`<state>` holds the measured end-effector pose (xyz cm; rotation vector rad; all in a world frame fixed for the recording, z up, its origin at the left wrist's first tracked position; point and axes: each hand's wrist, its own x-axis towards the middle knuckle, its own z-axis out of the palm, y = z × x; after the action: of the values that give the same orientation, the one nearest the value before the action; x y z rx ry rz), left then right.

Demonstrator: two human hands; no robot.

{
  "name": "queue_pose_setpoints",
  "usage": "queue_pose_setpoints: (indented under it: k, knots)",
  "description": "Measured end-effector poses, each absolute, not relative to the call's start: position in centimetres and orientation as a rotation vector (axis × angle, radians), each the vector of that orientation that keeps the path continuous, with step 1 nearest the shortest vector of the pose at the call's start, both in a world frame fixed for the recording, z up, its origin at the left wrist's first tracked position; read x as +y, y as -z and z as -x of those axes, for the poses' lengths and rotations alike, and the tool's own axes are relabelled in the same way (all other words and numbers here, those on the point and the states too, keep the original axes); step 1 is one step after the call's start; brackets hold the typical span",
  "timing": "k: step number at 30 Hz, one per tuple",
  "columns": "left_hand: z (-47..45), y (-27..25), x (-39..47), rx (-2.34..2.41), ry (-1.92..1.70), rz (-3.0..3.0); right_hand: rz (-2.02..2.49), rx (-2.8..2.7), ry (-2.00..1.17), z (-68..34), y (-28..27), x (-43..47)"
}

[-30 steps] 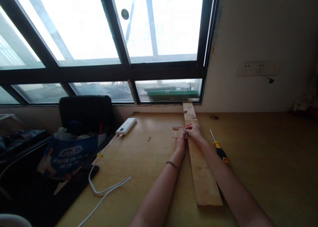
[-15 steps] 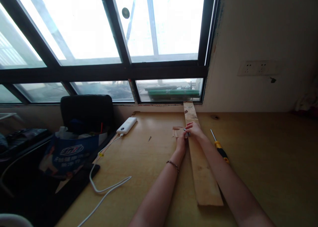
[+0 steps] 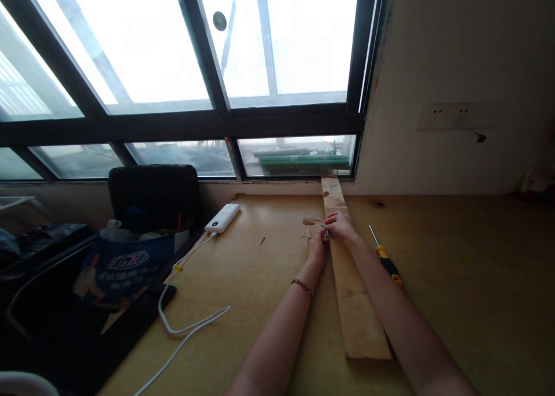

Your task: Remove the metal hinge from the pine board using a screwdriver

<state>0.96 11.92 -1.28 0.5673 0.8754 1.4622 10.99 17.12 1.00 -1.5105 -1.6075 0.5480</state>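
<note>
A long wooden board [image 3: 358, 303] lies on the table, running from the window sill toward me. At its left edge, my left hand [image 3: 318, 248] has its fingers closed around a small shiny metal piece [image 3: 328, 232], too small to name surely. My right hand [image 3: 341, 227] reaches over the board from the right, its fingertips pinched on the same metal piece. Just left of the fingers is a short piece of wood [image 3: 310, 228] with a brown end, partly hidden by my left hand. Which part of the metal each finger touches cannot be made out.
A screwdriver [image 3: 385, 260] with a yellow and black handle lies right of the board. One small screw [image 3: 262, 241] rests to the left. Farther left are a white power bank [image 3: 223, 218] with a white cable [image 3: 197, 326], and a blue bag [image 3: 121, 269] by a black chair [image 3: 151, 193].
The view has shifted very slightly. Both hands stay at the board's left edge with the small metal piece, their fingers moving barely at all.
</note>
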Motion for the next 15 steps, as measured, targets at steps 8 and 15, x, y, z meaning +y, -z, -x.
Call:
queue_pose_setpoints:
  k: [8, 15]
  knots:
    - [-1.26, 1.18, 11.88, 0.800, -1.516, -0.533, 1.557, -1.622, -0.477, -10.67, -1.37, 16.78]
    - [-1.17, 0.99, 11.83, 0.807, -1.481, -0.552, 1.555, -1.606, -0.508, -10.49, -1.81, 16.20]
